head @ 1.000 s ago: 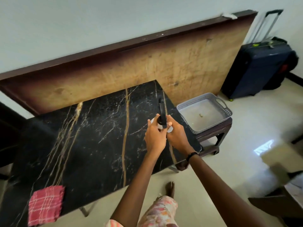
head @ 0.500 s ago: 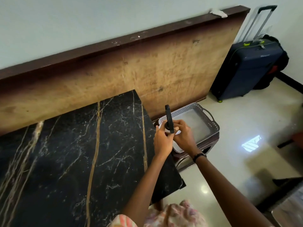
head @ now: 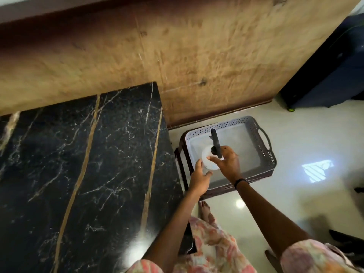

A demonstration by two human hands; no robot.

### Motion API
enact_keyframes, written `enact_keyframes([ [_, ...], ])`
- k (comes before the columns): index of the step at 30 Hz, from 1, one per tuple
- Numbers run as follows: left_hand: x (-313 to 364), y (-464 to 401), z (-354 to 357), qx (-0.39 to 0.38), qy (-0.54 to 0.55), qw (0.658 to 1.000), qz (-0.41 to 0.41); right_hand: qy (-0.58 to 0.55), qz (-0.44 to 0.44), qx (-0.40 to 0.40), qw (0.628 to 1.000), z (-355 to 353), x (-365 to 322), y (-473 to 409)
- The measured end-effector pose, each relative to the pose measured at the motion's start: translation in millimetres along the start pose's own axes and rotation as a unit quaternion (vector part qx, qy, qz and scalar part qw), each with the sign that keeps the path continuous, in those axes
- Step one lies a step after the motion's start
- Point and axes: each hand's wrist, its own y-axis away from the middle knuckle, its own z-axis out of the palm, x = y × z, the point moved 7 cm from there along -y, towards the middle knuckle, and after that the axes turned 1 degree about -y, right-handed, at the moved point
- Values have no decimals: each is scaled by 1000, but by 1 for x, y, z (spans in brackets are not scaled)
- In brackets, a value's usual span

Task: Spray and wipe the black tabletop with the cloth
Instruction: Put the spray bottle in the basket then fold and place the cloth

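We see the spray bottle (head: 209, 159), white-bodied with a black trigger head, held upright over the grey tray beside the black tabletop (head: 82, 174), glossy dark marble with white veins and gold stripes.

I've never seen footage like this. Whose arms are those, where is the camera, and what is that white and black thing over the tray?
There is no machine here: these are a person's two bare arms, filmed by a wide-angle camera worn on their head, looking down. On the left is the black marble-patterned tabletop with gold veins. Beside it, lower down, a grey perforated plastic tray with handles rests on a small dark stool. The right hand holds a white spray bottle with a black trigger head over the tray. The left hand is at the bottle's side, fingers relaxed; whether it touches is unclear. No cloth is in view.
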Motion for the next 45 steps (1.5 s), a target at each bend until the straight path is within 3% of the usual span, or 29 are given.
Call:
enact_keyframes([
  [4,-18,-29,13,1,-22,999,-25,2,-7,-22,1000,23,30,-11],
  [9,-28,-42,17,10,-29,999,-37,-38,44,-34,998,36,57,-13],
  [17,-14,-36,13,24,-24,998,-61,26,35,-114,992,31,38,-14],
  [19,0,-24,4,38,0,998,-41,42,34,-79,995,17,26,-7],
  [22,22,0,-19,73,46,996,8,50,28,46,997,-23,-4,12],
  [26,44,40,-62,144,85,982,86,69,-109,125,984,-50,-73,33],
  [28,48,59,-84,160,133,972,108,76,-171,97,977,-38,-112,40],
  [33,20,105,-152,205,214,946,132,77,-254,-65,962,44,-191,68],
  [39,-69,173,-280,310,272,905,107,108,-320,-214,917,179,-272,129],
  [45,-185,249,-423,414,285,861,72,124,-332,-326,876,336,-340,211],
])
